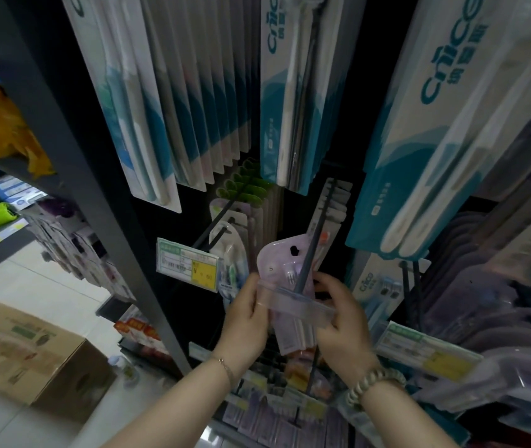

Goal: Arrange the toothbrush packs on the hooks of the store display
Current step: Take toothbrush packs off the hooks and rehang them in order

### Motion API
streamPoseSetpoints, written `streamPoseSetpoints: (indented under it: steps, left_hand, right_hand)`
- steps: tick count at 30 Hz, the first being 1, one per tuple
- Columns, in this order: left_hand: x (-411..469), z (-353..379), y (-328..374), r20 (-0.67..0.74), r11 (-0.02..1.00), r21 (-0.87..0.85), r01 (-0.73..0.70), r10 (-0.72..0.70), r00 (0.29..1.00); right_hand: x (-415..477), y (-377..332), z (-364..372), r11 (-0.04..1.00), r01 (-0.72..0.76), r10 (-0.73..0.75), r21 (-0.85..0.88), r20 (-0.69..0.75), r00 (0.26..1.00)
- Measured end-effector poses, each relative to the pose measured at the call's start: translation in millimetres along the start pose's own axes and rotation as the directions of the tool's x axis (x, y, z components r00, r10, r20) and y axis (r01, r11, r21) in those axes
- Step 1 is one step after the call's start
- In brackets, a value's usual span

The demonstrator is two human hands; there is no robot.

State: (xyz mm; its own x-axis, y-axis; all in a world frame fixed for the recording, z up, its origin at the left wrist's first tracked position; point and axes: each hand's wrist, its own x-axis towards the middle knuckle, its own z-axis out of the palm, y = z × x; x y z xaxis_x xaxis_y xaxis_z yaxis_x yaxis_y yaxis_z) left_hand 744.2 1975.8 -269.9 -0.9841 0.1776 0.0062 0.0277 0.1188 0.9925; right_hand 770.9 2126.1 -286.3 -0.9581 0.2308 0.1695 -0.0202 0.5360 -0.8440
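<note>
A pale purple toothbrush pack (278, 263) with a hang hole near its top is held upright in front of the display. A dark metal hook (314, 240) runs down across its front, and a clear plastic label holder (296, 303) at the hook's end crosses the pack. My left hand (246, 313) grips the pack's left edge and the holder's left end. My right hand (343, 318) grips the holder's right end, fingers curled round it. Whether the hook passes through the hole I cannot tell.
Rows of white and teal toothbrush packs (173, 101) hang above, more (458, 130) on the right. Price tags (188, 263) sit on neighbouring hooks. A dark shelf upright (73, 150) slants at the left. A cardboard box (28, 357) stands on the floor.
</note>
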Motion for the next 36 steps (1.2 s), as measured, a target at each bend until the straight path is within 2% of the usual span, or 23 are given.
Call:
streamPoseSetpoints:
  steps: [6, 9, 11, 14, 16, 19, 27, 30, 36]
  left_hand:
    - [-11, -32, -5, -0.034, 0.998, 0.064, 0.025, -0.023, 0.999]
    - [-18, -52, -7, -0.037, 0.998, 0.063, 0.029, -0.027, 0.999]
    - [-22, -64, -11, -0.048, 0.997, 0.070, 0.030, -0.026, 0.998]
    - [-29, -80, -13, -0.097, 0.995, 0.092, 0.027, -0.018, 0.995]
    - [-33, -89, -14, -0.121, 0.993, 0.113, 0.019, -0.005, 0.993]
    - [-37, -101, -15, -0.138, 0.992, 0.128, 0.016, 0.001, 0.990]
    - [-42, -121, -15, -0.168, 0.990, 0.143, 0.018, 0.006, 0.986]
    - [-45, -126, -16, -0.177, 0.989, 0.148, 0.019, 0.007, 0.984]
    - [-50, -134, -23, -0.209, 0.990, 0.136, 0.028, 0.001, 0.978]
  right_hand:
    - [0, 6, 13, 0.999, -0.031, 0.031, -0.007, 0.034, 0.999]
    - [0, -3, 25, 0.998, -0.039, 0.036, 0.047, 0.050, 0.998]
    - [2, -12, 34, 0.988, -0.063, 0.052, 0.142, 0.080, 0.995]
    - [12, -25, 46, 0.995, -0.064, 0.053, 0.079, 0.134, 0.990]
    - [17, -34, 54, 0.982, -0.069, 0.045, 0.177, 0.137, 0.990]
    - [27, -44, 65, 0.970, -0.094, 0.060, 0.223, 0.154, 0.986]
    - [45, -60, 81, 0.996, 0.082, -0.080, -0.034, 0.065, 0.995]
    - [46, -67, 81, 0.992, 0.115, -0.112, -0.056, 0.050, 0.992]
    - [32, -71, 82, 0.994, 0.090, -0.085, -0.058, 0.090, 0.992]
